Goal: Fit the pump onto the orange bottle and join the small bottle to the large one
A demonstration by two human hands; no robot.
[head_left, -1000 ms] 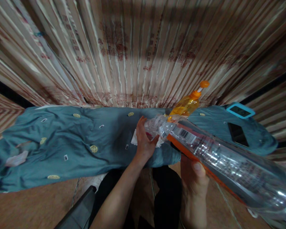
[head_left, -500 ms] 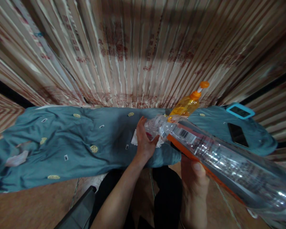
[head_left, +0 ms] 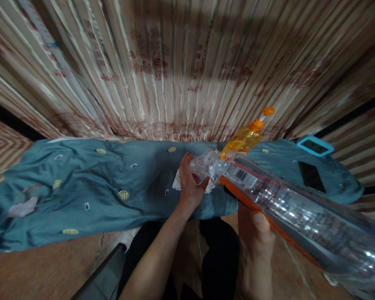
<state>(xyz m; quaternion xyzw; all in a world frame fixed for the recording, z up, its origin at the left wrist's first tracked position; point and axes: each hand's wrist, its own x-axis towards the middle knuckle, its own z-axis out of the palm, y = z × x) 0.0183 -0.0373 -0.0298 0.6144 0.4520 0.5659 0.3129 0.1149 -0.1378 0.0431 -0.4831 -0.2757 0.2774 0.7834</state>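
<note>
My left hand (head_left: 190, 185) is wrapped round a small clear plastic container (head_left: 200, 166); its exact kind is hard to make out. Beneath it lies a crumpled white tissue (head_left: 176, 181). A large clear plastic bottle (head_left: 287, 208) with an orange and dark label slants across the right side, its neck at the container's opening. My right hand (head_left: 258, 233) grips this bottle from below, the thumb showing along its side and the other fingers hidden behind it. Whether liquid is flowing between them I cannot tell. Just behind the bottle's neck stands a yellow pump bottle (head_left: 242, 141) with an orange top.
A teal patterned cloth (head_left: 150, 175) covers the long narrow surface. At its right end are a blue-framed digital clock (head_left: 315, 146) and a dark phone (head_left: 311, 176). Pleated curtains (head_left: 175, 75) hang close behind. A pale scrap (head_left: 23, 207) lies at the left.
</note>
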